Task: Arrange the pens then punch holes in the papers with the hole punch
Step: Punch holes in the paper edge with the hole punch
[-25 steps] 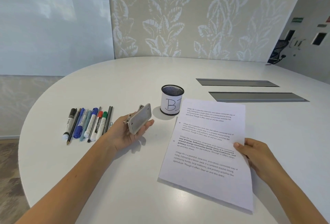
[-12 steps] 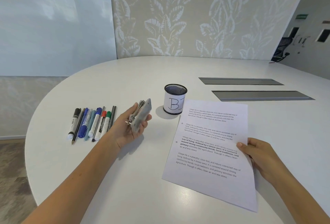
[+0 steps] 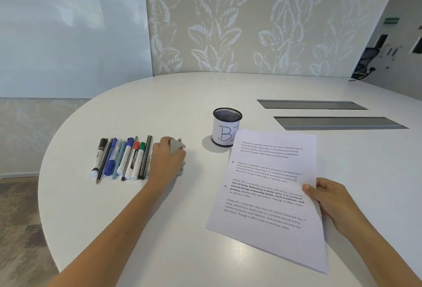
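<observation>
While left hand [image 3: 167, 161] covers hole punch [image 3: 177, 147], grip apparently closed | pens [image 3: 123, 158] beside | right hand [image 3: 331, 200] pinches papers [image 3: 269, 195]

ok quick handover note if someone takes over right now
Left hand: closed on the punch, low at the table, right of the pens.
Right hand: pinching the right edge of the papers.
Cup marked B stands behind the papers, nothing seen sticking out.
Done: pens lined up in a row; two holes show on the top sheet's left margin.
Left: can't tell if more sheets need punching.
</observation>
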Motion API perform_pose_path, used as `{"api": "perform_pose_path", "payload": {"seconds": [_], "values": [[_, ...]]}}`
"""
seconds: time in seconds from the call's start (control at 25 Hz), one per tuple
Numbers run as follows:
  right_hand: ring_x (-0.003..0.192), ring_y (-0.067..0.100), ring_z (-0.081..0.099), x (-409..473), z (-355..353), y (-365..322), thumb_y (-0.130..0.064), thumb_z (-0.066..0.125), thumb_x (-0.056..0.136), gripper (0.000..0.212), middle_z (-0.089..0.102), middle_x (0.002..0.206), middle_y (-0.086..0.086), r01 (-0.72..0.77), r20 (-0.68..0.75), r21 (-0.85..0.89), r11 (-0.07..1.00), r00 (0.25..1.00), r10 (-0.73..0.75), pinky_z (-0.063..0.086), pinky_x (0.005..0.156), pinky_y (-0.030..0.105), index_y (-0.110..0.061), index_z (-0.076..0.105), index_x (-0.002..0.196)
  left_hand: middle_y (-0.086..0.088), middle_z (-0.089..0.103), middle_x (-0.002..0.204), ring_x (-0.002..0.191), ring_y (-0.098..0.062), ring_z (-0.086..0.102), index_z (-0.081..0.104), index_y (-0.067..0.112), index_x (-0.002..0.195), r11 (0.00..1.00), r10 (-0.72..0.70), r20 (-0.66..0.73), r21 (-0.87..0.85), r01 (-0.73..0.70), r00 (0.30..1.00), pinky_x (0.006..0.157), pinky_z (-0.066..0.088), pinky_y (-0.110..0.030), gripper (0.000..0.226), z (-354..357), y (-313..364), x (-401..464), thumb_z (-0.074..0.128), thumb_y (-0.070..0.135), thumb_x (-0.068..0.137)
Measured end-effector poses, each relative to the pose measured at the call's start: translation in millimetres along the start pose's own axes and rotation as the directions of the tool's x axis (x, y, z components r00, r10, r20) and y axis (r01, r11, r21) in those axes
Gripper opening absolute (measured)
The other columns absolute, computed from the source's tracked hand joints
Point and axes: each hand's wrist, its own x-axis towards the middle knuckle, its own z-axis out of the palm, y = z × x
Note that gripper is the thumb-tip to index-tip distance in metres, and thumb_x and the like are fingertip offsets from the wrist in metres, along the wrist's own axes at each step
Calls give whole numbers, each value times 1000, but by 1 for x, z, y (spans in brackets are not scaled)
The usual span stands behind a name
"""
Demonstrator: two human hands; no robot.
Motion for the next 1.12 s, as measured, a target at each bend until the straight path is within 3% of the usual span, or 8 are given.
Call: {"api": "perform_pose_path", "payload": {"seconds": [0.08, 0.24, 0.48, 0.64, 0.76, 0.92, 1.04, 1.12], "values": [[83, 38, 66, 1, 0, 1, -7, 61, 88, 10, 75, 89, 18, 1, -3, -11, 1000, 1000, -1, 41, 71, 47, -5, 69, 94, -26, 61, 90, 68, -42, 63, 52, 20, 104, 997, 26, -5, 76, -26, 1000, 49, 52, -46, 35, 8, -14, 8, 50, 32, 71], [79, 36, 66, 2, -1, 3, -8, 60, 88, 10, 76, 86, 15, 11, 8, -35, 999, 1000, -11, 40, 68, 43, -6, 68, 95, -14, 60, 98, 85, -29, 56, 53, 7, 112, 987, 38, -60, 158, -28, 998, 69, 40, -32, 28, 13, -9, 2, 54, 17, 86], [80, 37, 66, 4, -2, 4, -8, 61, 88, 10, 75, 87, 16, 13, 10, -43, 999, 1000, -13, 41, 69, 43, -6, 68, 95, -22, 59, 120, 110, -37, 55, 44, 1, 132, 982, -1, -78, 189, 16, 997, 81, 40, -35, 44, 18, -11, 4, 47, 6, 88], [74, 32, 65, 3, -3, 4, -8, 60, 88, 10, 75, 85, 16, 15, 21, -55, 998, 1000, -13, 40, 65, 39, -3, 68, 94, -18, 58, 125, 115, -33, 53, 51, 1, 128, 983, 27, -82, 182, -12, 996, 83, 38, -29, 41, 18, -15, 7, 46, 3, 87], [79, 37, 66, 3, -4, 3, -8, 61, 88, 10, 75, 87, 17, 3, 15, -32, 999, 1000, -2, 42, 69, 44, -4, 68, 94, -16, 61, 124, 129, -29, 44, 55, 6, 124, 983, 107, -90, 156, -93, 990, 97, 42, -37, 40, 16, -16, 10, 45, 2, 85], [80, 36, 66, 0, -6, -2, -7, 61, 88, 12, 74, 90, 20, -14, 11, 16, 1000, 1000, 13, 44, 67, 42, -2, 67, 96, -9, 50, 141, 143, -25, 24, 53, 9, 125, 918, 367, -126, 207, -338, 922, 118, 11, -41, 39, 12, 5, 4, 48, 0, 88], [71, 23, 71, -4, -15, -19, -8, 59, 89, 14, 77, 84, 7, 23, -3, 97, 995, 1000, -23, 56, 58, 31, -4, 67, 100, -2, 54, 137, 135, -18, 39, 53, 13, 127, 872, 482, -43, 121, -474, 875, 111, 31, -40, 37, 20, 34, -14, 53, 9, 91], [71, 19, 71, -7, -25, -35, -12, 60, 87, 15, 77, 86, 4, 79, -34, 163, 983, 997, -74, 58, 66, 34, -10, 68, 100, 3, 60, 128, 120, -12, 53, 50, 16, 130, 931, 363, 144, -107, -350, 921, 103, 41, -35, 42, 36, 56, -24, 59, 21, 90]]}}
